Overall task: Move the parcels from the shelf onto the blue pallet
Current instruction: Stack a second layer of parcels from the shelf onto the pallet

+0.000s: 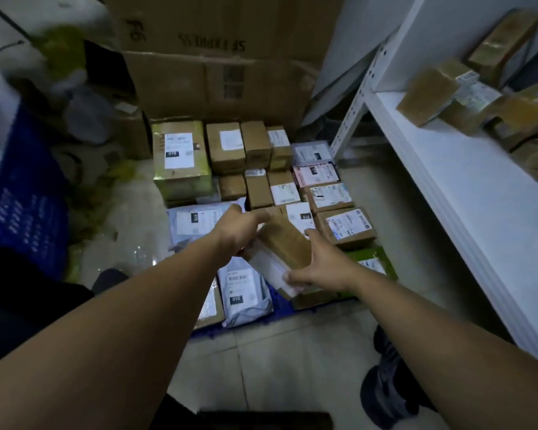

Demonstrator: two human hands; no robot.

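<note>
Both my hands hold one brown taped parcel (284, 243) just above the parcels on the blue pallet (280, 308). My left hand (241, 229) grips its far left end. My right hand (322, 265) holds its near right end, thumb on the white label side. The pallet is packed with several boxes and grey mailer bags (246, 290); only a strip of its blue edge shows at the front. More brown parcels (429, 94) lie on the white shelf (466, 187) at the right.
Big cardboard cartons (218, 60) stand behind the pallet. A blue crate (25, 200) and plastic bags sit at the left. The shelf's perforated upright (357, 97) stands close to the pallet's right side. My shoes (389, 392) are on the tiled floor.
</note>
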